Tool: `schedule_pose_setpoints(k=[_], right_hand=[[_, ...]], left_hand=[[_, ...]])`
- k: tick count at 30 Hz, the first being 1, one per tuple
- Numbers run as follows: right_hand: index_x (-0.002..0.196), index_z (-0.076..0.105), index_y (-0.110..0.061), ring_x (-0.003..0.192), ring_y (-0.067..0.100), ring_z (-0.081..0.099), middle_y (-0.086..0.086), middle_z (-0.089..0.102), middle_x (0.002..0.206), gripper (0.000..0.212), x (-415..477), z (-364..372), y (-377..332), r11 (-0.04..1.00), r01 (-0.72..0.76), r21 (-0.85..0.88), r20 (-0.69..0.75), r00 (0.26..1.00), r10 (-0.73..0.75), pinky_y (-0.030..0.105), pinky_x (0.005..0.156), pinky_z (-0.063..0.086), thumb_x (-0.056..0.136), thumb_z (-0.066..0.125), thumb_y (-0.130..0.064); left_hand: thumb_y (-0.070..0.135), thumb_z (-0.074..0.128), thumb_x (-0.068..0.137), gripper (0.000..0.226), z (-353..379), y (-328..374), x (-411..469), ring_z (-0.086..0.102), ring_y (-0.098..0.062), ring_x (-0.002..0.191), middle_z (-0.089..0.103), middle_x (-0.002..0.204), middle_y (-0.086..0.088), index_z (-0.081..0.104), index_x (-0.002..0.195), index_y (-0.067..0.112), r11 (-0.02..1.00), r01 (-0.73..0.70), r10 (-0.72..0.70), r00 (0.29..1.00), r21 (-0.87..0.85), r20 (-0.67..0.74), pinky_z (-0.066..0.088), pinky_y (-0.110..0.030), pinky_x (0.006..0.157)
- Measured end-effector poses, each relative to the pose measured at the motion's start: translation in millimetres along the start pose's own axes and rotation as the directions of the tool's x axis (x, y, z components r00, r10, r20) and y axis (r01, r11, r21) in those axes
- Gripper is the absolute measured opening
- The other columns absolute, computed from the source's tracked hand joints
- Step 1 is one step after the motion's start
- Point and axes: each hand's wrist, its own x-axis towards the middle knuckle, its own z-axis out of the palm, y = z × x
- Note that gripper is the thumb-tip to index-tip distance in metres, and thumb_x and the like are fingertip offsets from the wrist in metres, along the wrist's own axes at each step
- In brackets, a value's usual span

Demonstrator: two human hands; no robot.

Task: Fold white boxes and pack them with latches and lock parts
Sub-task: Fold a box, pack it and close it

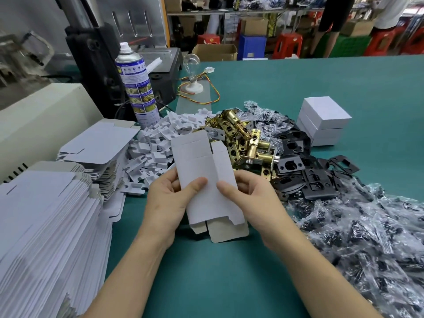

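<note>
I'm holding one white box [204, 171] up over the green bench [229, 283], dead centre in front of me, and it's flat, not opened out. My left hand [169, 198] is gripping its left edge, thumb pressing on the white face with the other fingers [175, 183] curling round behind. My right hand [250, 198] is pinching the right side the same way, thumb on top.

The box's long axis is running away from me, with the far end leaning a little to the left. That far end, with its rounded tuck flap, is pointing toward the spray can [137, 88]. The near end is pointing back at me, its flaps hanging open and showing their grey-brown inner side.

Beyond the box the brass latches [243, 138] are lying in a heap, touching the pile of white inserts [156, 138] on their left and the black plates [309, 171] on their right. Clear bags of parts [367, 237] are spreading along the right of the bench. Three finished boxes [323, 120] are sitting stacked just behind the plates. On my left, two stacks of flat blanks [46, 214] are waiting, one near, one farther back.
</note>
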Motion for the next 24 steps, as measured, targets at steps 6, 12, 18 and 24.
schedule_pose_setpoints(k=[6,12,18,24], right_hand=[[0.093,0.075,-0.023,0.085,0.021,0.077,0.003,0.08,0.09,0.002,0.1,0.1,2.4,0.996,0.087,-0.012,-0.099,0.991,-0.087,0.049,0.077,0.064,0.095,0.074,-0.024],[0.09,0.076,-0.023,0.087,0.024,0.078,0.005,0.08,0.093,0.006,2.1,-3.6,4.5,0.997,0.061,0.051,-0.094,0.994,-0.056,0.046,0.079,0.064,0.095,0.074,-0.02],[0.099,0.075,-0.026,0.092,0.022,0.076,0.003,0.079,0.098,0.014,2.0,0.1,4.4,0.996,0.081,0.044,-0.065,0.995,-0.079,0.049,0.083,0.061,0.096,0.07,-0.039],[0.091,0.07,-0.015,0.085,0.034,0.074,0.012,0.076,0.091,0.023,0.9,1.0,3.1,0.988,0.15,0.035,-0.201,0.97,-0.14,0.059,0.077,0.059,0.094,0.069,-0.037]], left_hand=[[0.041,0.079,0.079,0.028,5.9,4.0,-6.5,0.079,-0.017,0.097,0.082,0.107,-0.001,0.084,0.103,0.028,0.999,0.009,-0.009,1.0,0.034,0.013,0.062,-0.024,0.074],[0.039,0.071,0.085,0.02,7.1,4.8,-7.2,0.079,-0.016,0.092,0.082,0.102,-0.002,0.085,0.092,0.027,0.996,-0.009,0.007,1.0,0.087,0.017,0.062,-0.024,0.074],[0.036,0.071,0.086,0.018,6.2,6.9,-7.1,0.079,-0.015,0.092,0.082,0.103,-0.001,0.086,0.094,0.031,0.999,-0.008,0.008,1.0,0.045,0.012,0.061,-0.022,0.072],[0.049,0.069,0.084,0.024,7.8,3.7,-9.1,0.078,-0.011,0.091,0.082,0.105,0.003,0.083,0.098,0.037,0.995,0.009,-0.018,0.995,0.098,0.095,0.059,-0.021,0.065]])
